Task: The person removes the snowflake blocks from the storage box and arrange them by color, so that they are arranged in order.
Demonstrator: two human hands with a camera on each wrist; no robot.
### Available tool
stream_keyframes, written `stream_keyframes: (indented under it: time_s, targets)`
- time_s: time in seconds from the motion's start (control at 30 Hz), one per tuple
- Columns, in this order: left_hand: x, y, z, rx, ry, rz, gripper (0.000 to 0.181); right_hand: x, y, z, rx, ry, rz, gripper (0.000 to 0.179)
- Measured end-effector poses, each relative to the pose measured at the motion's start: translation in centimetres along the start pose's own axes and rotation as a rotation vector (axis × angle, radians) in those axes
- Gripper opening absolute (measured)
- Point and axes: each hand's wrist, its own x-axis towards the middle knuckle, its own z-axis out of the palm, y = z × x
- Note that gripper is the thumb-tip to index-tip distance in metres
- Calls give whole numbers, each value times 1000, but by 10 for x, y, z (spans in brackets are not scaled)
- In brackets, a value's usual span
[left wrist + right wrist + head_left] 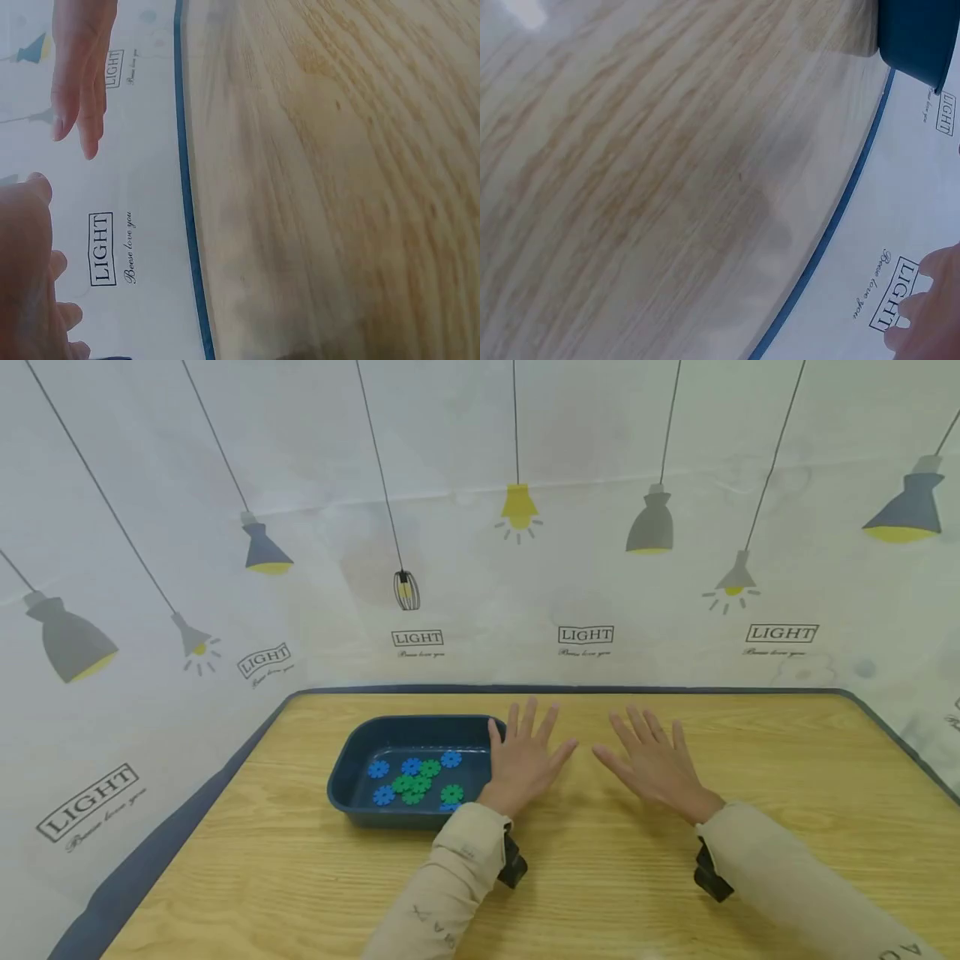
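Note:
Both hands are held up over the wooden table with fingers spread and nothing in them. In the head view my left hand (pixel 522 764) is in front of the right end of a dark blue tray (pixel 360 817), hiding part of it. My right hand (pixel 660 770) is farther right, apart from the left. Inside the tray lie several flat notched discs, among them a blue disc (pixel 378 769) and a green disc (pixel 452 793); some green ones overlap. The left wrist view shows the left hand (pixel 26 262) at lower left and the right hand (pixel 84 67) above it.
The wood-grain table (pixel 300 885) has a dark blue edge band along its back. Behind it hangs a pale wall sheet (pixel 480 635) printed with lamps and lettering. A corner of the tray (pixel 922 41) shows at the upper right of the right wrist view.

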Motion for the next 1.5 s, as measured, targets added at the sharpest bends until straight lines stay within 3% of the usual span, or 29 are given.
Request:
stream_keyframes:
  time_s: [0.3,0.6,1.03,1.5]
  targets:
    - [-1,-11,-6,37,-6,-1,65,-2,-9,-3,-6,-3,-31,71]
    - [-7,-34,-28,65,8,19,65,4,-21,-4,12,0,-75,71]
    - [-20,-93,-51,-11,-30,-52,64,19,-47,-4,38,-6,-198,68]
    - [-47,-163,-68,-50,15,-116,63,41,-83,-1,239,-65,-371,62]
